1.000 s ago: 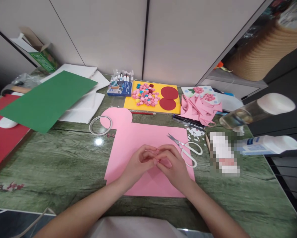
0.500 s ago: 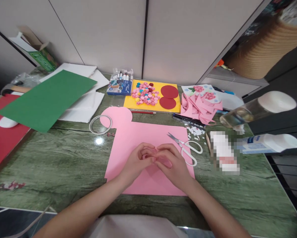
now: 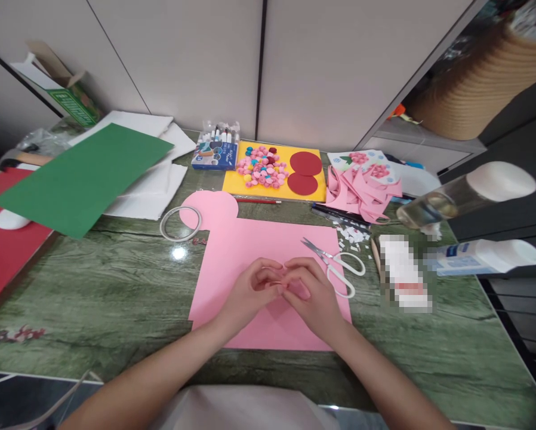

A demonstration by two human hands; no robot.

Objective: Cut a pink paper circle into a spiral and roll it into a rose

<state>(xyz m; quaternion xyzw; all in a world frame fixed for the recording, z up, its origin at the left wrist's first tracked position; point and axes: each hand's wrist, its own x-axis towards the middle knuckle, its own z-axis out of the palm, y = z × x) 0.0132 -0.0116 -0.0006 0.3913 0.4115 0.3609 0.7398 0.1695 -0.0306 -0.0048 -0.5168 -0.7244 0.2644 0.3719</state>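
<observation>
Over a large sheet of pink paper (image 3: 232,269), my left hand (image 3: 250,289) and my right hand (image 3: 315,295) meet at the fingertips. Both are closed in a pinch on a small pink paper strip (image 3: 301,290). My fingers cover most of the strip, and part of it shows curved inside my right hand. White-handled scissors (image 3: 346,291) lie half open on the sheet, just right of my right hand. A roll of double-sided tape (image 3: 163,224) rests left of the sheet, overlapping pink paper circles (image 3: 221,208).
Behind the sheet, a yellow board (image 3: 272,193) bears several small rolled paper pieces (image 3: 263,170) and red paper circles (image 3: 304,163). Cut pink strips (image 3: 362,194) are heaped to its right. Bottles (image 3: 478,258) lean at the right; green card (image 3: 89,179) lies left.
My hands stay in nearly the same place, still pinching the pink strip. My fingers have shifted slightly around it, and the whole view has moved a little.
</observation>
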